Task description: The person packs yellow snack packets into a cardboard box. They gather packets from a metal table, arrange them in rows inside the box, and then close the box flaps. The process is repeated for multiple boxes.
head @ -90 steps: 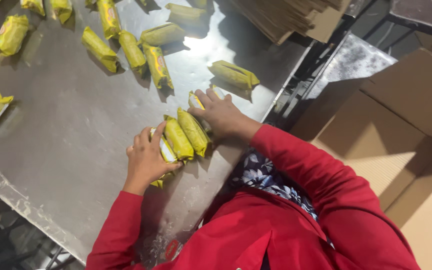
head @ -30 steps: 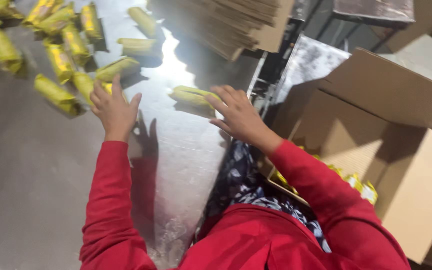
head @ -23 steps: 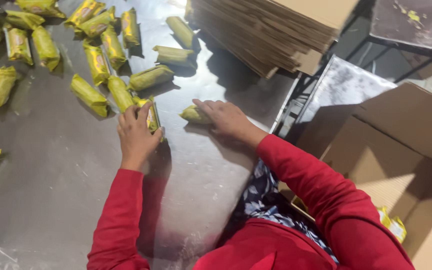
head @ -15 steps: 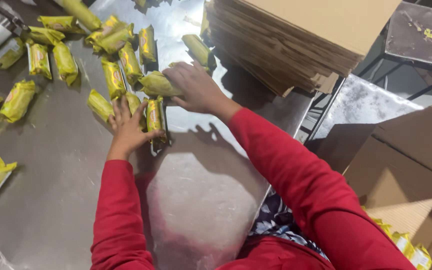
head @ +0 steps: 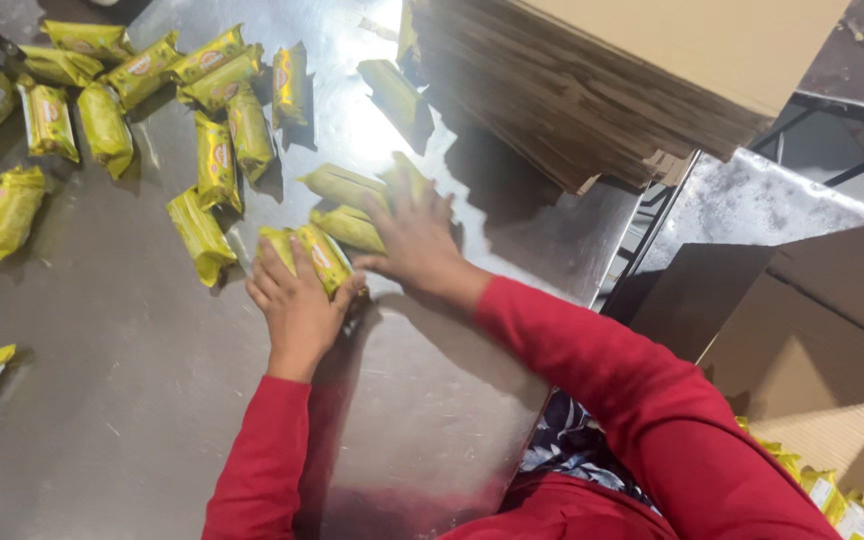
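Left hand [head: 297,300] is laid over a yellow packet [head: 317,258], fingers curled round its near end; right hand [head: 414,235] is spread flat on two more packets [head: 350,206], pressing rather than gripping. The packets are judged light, soft and slick in their film (best taken across the middle, not by the crimped ends). Open steel surface [head: 102,400] lies nearer the body; the cardboard stack [head: 592,90] and the surface's right edge hem in the right side.

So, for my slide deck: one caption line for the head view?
Left hand and right hand gather yellow snack packets on a steel table beside stacked flat cardboard.
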